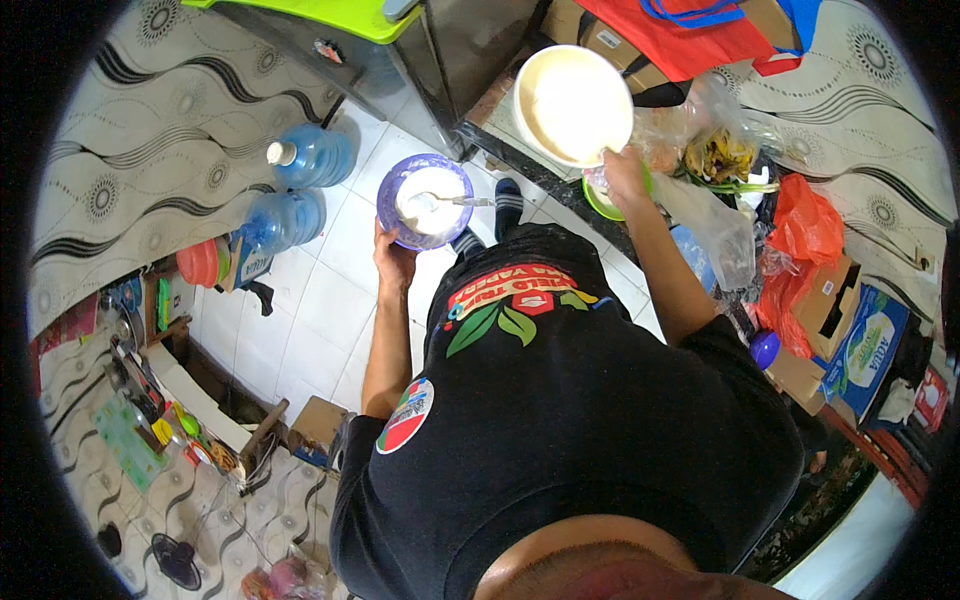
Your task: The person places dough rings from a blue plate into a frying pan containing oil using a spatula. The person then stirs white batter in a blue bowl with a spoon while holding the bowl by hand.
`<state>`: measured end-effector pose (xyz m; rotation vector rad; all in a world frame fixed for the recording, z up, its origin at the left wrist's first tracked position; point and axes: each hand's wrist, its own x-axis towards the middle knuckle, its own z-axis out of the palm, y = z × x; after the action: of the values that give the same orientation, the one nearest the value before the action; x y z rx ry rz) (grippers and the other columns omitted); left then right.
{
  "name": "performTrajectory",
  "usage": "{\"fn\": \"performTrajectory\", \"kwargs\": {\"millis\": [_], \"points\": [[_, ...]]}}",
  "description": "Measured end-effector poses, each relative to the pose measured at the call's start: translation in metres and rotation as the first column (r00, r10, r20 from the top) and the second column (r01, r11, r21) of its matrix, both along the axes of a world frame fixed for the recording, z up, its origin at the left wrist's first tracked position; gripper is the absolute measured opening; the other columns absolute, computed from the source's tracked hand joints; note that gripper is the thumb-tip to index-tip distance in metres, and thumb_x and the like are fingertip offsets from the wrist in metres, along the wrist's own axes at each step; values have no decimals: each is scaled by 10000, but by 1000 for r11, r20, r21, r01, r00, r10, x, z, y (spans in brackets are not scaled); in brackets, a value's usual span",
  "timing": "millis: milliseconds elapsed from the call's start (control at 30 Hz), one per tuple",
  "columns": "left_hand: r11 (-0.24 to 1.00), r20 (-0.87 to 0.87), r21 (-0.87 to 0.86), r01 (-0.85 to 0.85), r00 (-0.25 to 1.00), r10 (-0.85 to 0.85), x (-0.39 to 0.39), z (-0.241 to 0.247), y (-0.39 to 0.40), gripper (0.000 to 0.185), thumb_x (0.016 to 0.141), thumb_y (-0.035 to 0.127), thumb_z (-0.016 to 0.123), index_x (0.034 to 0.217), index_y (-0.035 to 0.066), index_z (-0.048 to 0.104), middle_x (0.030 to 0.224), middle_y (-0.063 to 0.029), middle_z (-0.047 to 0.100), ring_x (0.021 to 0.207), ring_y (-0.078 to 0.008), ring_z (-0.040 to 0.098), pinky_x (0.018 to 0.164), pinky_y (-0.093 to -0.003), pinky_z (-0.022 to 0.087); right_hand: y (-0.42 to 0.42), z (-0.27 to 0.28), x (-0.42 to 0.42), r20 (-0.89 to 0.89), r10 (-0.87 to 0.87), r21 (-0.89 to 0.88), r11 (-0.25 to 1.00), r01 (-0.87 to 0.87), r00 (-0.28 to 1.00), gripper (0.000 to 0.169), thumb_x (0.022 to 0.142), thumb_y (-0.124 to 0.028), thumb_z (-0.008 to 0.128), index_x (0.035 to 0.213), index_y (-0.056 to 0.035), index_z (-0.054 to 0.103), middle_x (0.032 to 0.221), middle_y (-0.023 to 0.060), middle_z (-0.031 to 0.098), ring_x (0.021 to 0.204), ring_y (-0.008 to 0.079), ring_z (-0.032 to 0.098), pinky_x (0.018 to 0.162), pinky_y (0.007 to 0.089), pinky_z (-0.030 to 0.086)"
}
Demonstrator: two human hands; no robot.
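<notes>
My left hand [394, 259] grips the near rim of a purple bowl [388, 196] over the tiled floor. White contents [431, 184] fill much of the bowl, and a metal spoon [469, 201] rests in them, its handle pointing right. At the upper right, my right hand [626, 176] holds the near edge of a large white bowl [574, 105], tilted so that its inside shows; glare hides detail there. Partly behind my right hand and forearm is a green-rimmed container [596, 201].
Blue water bottles [326, 156] stand on the floor at left. Plastic bags [720, 225], bananas [720, 155] and cardboard boxes [825, 307] crowd the right side. A dark-edged counter [551, 176] lies under the white bowl. A lime-green board [352, 19] is at the top.
</notes>
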<state>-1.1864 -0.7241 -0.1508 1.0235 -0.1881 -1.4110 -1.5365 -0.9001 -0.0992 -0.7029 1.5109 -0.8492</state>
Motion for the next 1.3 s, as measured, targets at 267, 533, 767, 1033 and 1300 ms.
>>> {"fn": "performTrajectory", "kwargs": {"millis": [267, 533, 767, 1033, 1300], "points": [[991, -48, -18, 134, 990, -135, -9, -19, -41, 622, 778, 268, 546, 1361, 119, 392, 1264, -114, 522, 1127, -282, 571, 856, -453, 551, 5, 11, -45, -139, 88, 35, 996, -83, 986, 345, 859, -19, 473, 1186, 82, 519, 928, 171, 658, 630, 240, 657, 536, 347, 553], [953, 0, 18, 302, 953, -302, -37, -39, -103, 568, 758, 258, 526, 1302, 139, 416, 1259, -118, 503, 1147, -309, 536, 847, -523, 524, 4, 17, -62, -246, 128, -99, 983, -156, 961, 401, 866, -29, 462, 1249, 84, 429, 900, 201, 647, 581, 216, 650, 461, 297, 554], [926, 41, 90, 368, 927, -372, -57, -53, -138, 550, 738, 219, 504, 1271, 132, 404, 1239, -135, 505, 1120, -319, 541, 829, -524, 536, 7, 61, -68, -241, 240, -41, 966, -257, 940, 318, 856, -22, 450, 1126, 137, 500, 734, 228, 655, 544, 252, 674, 458, 342, 559], [881, 81, 259, 396, 900, -429, -86, -55, -175, 608, 713, 115, 469, 1315, 107, 386, 1248, -160, 507, 1123, -339, 551, 852, -517, 542, 1, 79, -93, -223, 289, 7, 955, -295, 931, 376, 864, -22, 473, 1229, 67, 470, 907, 158, 637, 618, 189, 640, 510, 307, 533], [885, 172, 260, 385, 884, -435, -108, -63, -202, 437, 808, 3, 469, 1242, 39, 441, 1050, -166, 609, 883, -283, 655, 743, -434, 603, -8, 71, -105, -239, 432, 101, 902, -421, 869, 377, 854, -32, 475, 1220, 59, 480, 908, 130, 639, 627, 152, 620, 506, 286, 524]]}}
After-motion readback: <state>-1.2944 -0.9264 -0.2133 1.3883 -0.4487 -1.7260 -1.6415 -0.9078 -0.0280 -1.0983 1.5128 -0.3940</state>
